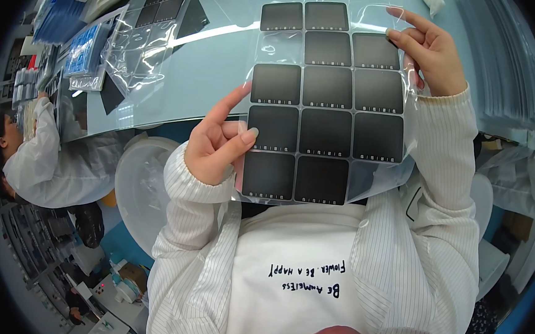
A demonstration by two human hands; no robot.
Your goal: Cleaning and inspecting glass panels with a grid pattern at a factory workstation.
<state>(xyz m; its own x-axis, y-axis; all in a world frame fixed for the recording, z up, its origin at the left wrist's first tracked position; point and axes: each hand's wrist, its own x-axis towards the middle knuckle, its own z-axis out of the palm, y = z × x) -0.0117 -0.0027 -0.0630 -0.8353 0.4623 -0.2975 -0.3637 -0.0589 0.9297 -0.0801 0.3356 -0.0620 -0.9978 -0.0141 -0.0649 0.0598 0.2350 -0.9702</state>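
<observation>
A clear plastic sheet (280,47) is stretched between my two hands above the table's near edge. Rows of dark, rounded square panels (327,87) fill most of it, each with small pale marks along its lower edge. Three places show only clear film: at the top right, the second row's left and the bottom right. My left hand (216,148) pinches the sheet's left edge between thumb and fingers, index finger stretched along it. At the upper right corner, my right hand (430,57) grips the film, thumb in front and some fingers hidden behind.
On the pale glassy table (218,70), another clear sheet with dark squares (142,46) lies at the left, beside a blue packet stack (86,52). Tall stacks of clear film (504,65) stand at the right. A co-worker in white (57,164) sits at the left near a translucent chair (142,183).
</observation>
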